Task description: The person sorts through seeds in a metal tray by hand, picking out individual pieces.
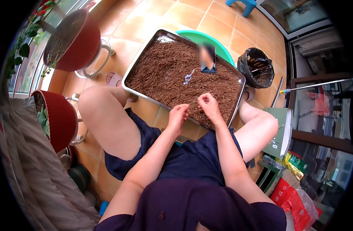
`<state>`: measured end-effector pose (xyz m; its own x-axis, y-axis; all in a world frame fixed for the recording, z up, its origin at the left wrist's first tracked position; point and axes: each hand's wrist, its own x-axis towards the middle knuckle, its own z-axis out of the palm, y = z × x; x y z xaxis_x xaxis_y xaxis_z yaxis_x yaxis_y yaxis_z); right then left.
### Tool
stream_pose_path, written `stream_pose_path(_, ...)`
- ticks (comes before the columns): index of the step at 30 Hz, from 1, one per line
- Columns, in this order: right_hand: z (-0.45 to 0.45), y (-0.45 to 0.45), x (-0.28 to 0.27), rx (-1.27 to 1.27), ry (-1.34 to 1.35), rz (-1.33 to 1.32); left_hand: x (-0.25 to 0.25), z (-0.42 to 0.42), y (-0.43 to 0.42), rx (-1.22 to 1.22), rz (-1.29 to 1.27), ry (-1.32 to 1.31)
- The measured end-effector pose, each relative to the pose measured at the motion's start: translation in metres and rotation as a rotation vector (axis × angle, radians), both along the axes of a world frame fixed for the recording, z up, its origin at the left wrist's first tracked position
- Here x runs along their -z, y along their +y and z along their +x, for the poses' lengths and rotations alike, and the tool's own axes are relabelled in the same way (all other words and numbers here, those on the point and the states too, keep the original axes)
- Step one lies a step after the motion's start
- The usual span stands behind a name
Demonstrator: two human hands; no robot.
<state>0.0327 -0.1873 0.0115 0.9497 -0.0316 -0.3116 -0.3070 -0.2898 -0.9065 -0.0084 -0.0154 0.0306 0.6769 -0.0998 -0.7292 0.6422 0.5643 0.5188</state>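
A shallow metal tray (145, 93) full of brown, crumbly, granular material (157, 65) lies in front of me between my knees. Over its near edge, my left hand (179, 116) has its fingers curled together. My right hand (209, 104) hovers just to the right above the brown material, fingertips pinched. Whatever either hand holds, if anything, is too small to make out. On the material rests a phone-like dark rectangle (212, 69) with a picture on it. A small crumpled white-and-blue item (188, 78) sits left of it.
Under the tray's far side shows a green basin (207, 38). A bin with a black bag (257, 69) stands right of the tray. Red plant pots (86, 38) on white stands line the left. A green box (278, 131) and red packaging (290, 196) are at the right.
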Motion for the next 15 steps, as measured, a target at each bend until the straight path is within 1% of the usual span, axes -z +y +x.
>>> stream_pose_path(2,-0.010,0.011,-0.022,-0.112,-0.118,-0.165,-0.002,-0.001,-0.008,0.114,0.028,-0.054)
stream_pose_path(3,-0.015,0.014,-0.027,-0.168,-0.158,-0.185,-0.002,-0.002,-0.010,0.171,0.044,-0.081)
stream_pose_path(6,-0.025,0.023,-0.046,-0.234,-0.300,-0.323,0.001,-0.003,-0.009,0.212,0.049,-0.064)
stream_pose_path(8,-0.027,0.020,-0.045,-0.259,-0.292,-0.305,0.007,-0.003,-0.009,0.219,0.046,-0.059)
stream_pose_path(9,-0.028,0.019,-0.047,-0.256,-0.263,-0.277,0.008,-0.002,-0.009,0.218,0.073,-0.078)
stream_pose_path(11,-0.029,0.018,-0.051,-0.271,-0.289,-0.269,0.011,-0.002,-0.010,0.223,0.121,-0.115)
stream_pose_path(12,-0.029,0.018,-0.052,-0.278,-0.301,-0.267,0.010,-0.001,-0.010,0.255,0.187,-0.178)
stream_pose_path(15,-0.032,0.020,-0.041,-0.236,-0.317,-0.291,0.029,0.001,-0.009,0.325,0.485,-0.389)
